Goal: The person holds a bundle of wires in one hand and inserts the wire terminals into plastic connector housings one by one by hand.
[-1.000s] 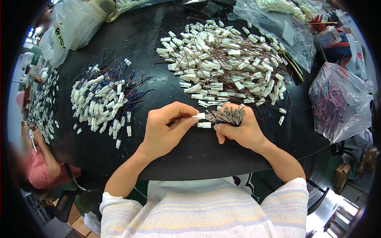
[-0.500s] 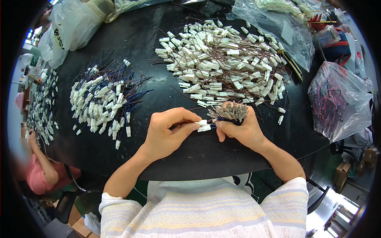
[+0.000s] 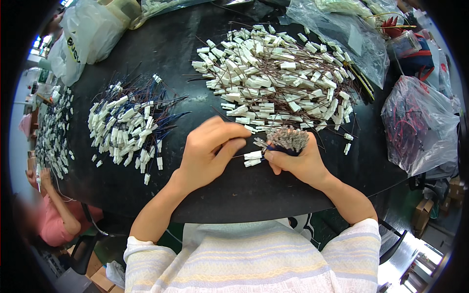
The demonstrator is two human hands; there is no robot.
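Note:
My right hand (image 3: pixel 299 158) is closed around a thick bundle of dark blue wires (image 3: pixel 285 151) whose crimped metal ends (image 3: pixel 289 138) fan out above the fist. At the tip of its thumb, a white plastic connector (image 3: pixel 252 158) sits on wire ends, close to the black table. To its left, my left hand (image 3: pixel 207 149) hovers with thumb and index finger apart, nothing visible between them. Just beyond both hands spreads a large pile of white connectors on brown wires (image 3: pixel 273 73). A smaller pile of white connectors on blue and brown wires (image 3: pixel 122 122) lies to the left.
At the right edge stands a clear plastic bag with red and dark wires (image 3: pixel 415 127). Plastic bags (image 3: pixel 90 41) lie along the far left. A co-worker in a pink top (image 3: pixel 61 215) works at the far left beside another connector pile (image 3: pixel 53 132).
My left hand has let go of the white connector and risen slightly away, its finger and thumb parting. The connector stays at my right hand, a little lower.

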